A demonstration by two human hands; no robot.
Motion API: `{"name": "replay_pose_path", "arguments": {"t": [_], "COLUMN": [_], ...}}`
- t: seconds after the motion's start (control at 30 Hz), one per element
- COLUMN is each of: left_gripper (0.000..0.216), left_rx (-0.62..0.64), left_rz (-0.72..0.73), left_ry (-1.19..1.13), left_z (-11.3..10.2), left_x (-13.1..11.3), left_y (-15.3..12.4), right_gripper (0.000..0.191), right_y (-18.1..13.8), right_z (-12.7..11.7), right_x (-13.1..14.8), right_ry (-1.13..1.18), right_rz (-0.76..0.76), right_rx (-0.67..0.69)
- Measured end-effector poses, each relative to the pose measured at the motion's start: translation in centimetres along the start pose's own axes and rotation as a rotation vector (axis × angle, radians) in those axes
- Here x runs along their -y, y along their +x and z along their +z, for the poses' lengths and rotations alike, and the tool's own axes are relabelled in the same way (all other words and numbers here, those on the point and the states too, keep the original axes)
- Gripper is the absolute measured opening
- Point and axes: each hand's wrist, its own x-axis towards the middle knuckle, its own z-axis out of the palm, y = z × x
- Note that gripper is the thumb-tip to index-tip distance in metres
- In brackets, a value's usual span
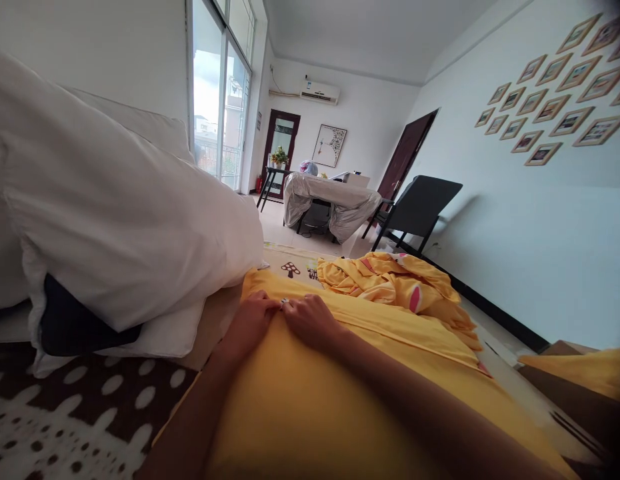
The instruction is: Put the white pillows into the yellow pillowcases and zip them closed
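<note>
Both hands are pressing down side by side on a large yellow fabric cushion [300, 407] that is lying across the foreground, next to a brown blanket with white dots [80, 413]. The left hand [253, 320] is resting flat with fingers curled over the far edge of the cushion, gripping nothing separate. The right hand [310, 321], wearing a ring, is lying palm-down with fingers spread and slightly bent, touching the left at the fingertips. A crumpled yellow patterned cloth [390, 280] is bunching just beyond the cushion. A plump white pillow [115, 213] is leaning in from the left, clear of the hands. To do this well, I judge the palms should be pushing evenly outward from the centre, keeping the fabric taut and its far seam aligned.
</note>
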Motion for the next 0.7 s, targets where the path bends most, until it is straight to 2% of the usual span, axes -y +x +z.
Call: {"name": "replay_pose_path", "arguments": {"t": [0.13,0.3,0.5,0.7], "left_gripper": [0.030,0.028,0.027,0.026], "left_rx": [0.004,0.012,0.006,-0.005], "left_rz": [-0.003,0.009,0.011,-0.017], "left_ry": [0.016,0.042,0.023,-0.010], "left_z": [0.2,0.4,0.3,0.4], "left_x": [-0.1,0.4,0.5,0.5], "left_y": [0.0,0.2,0.2,0.1], "right_gripper": [0.026,0.026,0.026,0.024], "right_y": [-0.3,-0.3,-0.8,-2.5], "right_z": [0.0,0.3,-0.1,-0.4], "right_x": [-0.4,-0.7,-1.4,-3.6], "right_ry": [-0.153,-0.257,-0.315,-0.311], "right_rz": [-0.162,-0.270,-0.312,-0.286], "right_rx": [-0.022,-0.059,-0.082,-0.070]}}
